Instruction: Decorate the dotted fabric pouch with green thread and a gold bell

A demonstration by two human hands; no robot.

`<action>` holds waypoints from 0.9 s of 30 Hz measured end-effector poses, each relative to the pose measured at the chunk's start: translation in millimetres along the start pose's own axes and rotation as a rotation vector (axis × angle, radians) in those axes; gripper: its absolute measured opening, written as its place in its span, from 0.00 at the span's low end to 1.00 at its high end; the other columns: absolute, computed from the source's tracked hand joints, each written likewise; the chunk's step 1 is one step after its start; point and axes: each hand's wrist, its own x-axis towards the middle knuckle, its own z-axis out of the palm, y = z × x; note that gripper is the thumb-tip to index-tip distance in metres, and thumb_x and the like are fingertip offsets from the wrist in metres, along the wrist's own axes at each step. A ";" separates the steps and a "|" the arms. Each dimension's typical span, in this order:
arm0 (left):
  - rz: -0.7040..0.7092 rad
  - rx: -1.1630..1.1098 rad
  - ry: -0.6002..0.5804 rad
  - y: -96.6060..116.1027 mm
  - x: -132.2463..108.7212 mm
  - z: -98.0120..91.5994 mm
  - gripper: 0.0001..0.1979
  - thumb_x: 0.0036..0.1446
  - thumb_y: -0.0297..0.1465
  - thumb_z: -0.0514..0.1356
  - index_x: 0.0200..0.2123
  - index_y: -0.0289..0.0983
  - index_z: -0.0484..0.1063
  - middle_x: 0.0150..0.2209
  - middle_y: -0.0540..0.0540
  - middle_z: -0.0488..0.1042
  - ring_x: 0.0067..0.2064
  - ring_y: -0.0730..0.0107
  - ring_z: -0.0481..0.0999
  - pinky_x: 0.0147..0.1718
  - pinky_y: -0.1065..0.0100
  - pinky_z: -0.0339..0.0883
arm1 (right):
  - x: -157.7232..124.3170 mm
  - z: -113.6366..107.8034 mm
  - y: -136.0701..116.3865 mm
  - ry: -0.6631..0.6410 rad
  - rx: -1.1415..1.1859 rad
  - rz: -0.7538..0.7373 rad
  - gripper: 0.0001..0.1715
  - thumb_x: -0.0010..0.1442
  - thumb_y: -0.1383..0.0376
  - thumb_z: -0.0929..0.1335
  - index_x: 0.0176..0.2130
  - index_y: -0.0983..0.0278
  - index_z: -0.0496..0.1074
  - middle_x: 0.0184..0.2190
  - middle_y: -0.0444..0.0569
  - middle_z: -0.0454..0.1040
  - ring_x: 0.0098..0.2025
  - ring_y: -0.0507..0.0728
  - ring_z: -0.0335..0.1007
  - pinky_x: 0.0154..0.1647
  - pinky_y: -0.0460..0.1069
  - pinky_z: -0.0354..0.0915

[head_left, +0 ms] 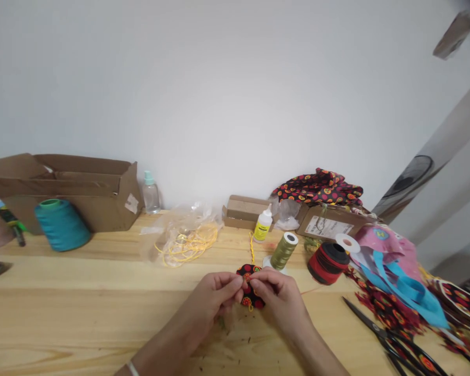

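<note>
A small rounded piece of black fabric (247, 270) with red and orange round motifs is at the middle front of the table. A twisted yellow cord (252, 249) runs up from its top, and a small yellow loop shows at its lower edge. My left hand (218, 292) is closed at its left side, thumb and fingertips over the fabric. From the right, my right hand (280, 295) pinches close to the left fingertips; what is in that pinch is too small to make out. Both hands partly cover the piece.
Black scissors (384, 334) lie at right, beside blue ribbon (411, 290) and patterned scraps. Behind the hands stand a green thread spool (284, 251), a red thread spool (326, 265) and a glue bottle (262, 225). A teal thread cone (61, 225) and cardboard box (102, 209) stand left.
</note>
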 end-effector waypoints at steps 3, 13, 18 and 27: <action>0.059 0.051 0.063 -2.8 1.8 -2.0 0.17 0.47 0.41 0.56 0.18 0.32 0.64 0.16 0.56 0.57 0.17 0.82 0.46 0.16 0.74 0.37 | -2.7 0.7 -1.7 0.015 -0.360 -0.295 0.10 0.56 0.67 0.62 0.30 0.65 0.72 0.24 0.48 0.69 0.28 0.52 0.63 0.28 0.45 0.59; 0.329 0.664 0.217 -1.3 1.8 1.8 0.15 0.53 0.34 0.49 0.18 0.35 0.64 0.18 0.53 0.64 0.24 0.73 0.63 0.25 0.73 0.54 | -8.4 10.1 -10.3 0.004 -1.177 -0.610 0.10 0.54 0.72 0.60 0.26 0.64 0.68 0.21 0.46 0.66 0.24 0.53 0.56 0.22 0.46 0.49; 0.392 0.856 0.177 -4.1 0.6 1.5 0.16 0.54 0.34 0.47 0.18 0.36 0.64 0.18 0.53 0.62 0.24 0.73 0.61 0.23 0.74 0.52 | -10.9 9.0 -23.5 0.007 -1.222 -0.648 0.11 0.54 0.73 0.60 0.24 0.64 0.67 0.21 0.46 0.65 0.24 0.53 0.56 0.22 0.47 0.48; 0.430 0.819 0.029 4.8 -8.2 4.6 0.15 0.53 0.31 0.48 0.19 0.36 0.67 0.17 0.54 0.60 0.22 0.75 0.59 0.22 0.75 0.51 | 16.1 -19.8 -41.3 -0.229 -0.596 -0.367 0.09 0.55 0.70 0.63 0.27 0.64 0.73 0.24 0.46 0.69 0.28 0.51 0.63 0.28 0.44 0.58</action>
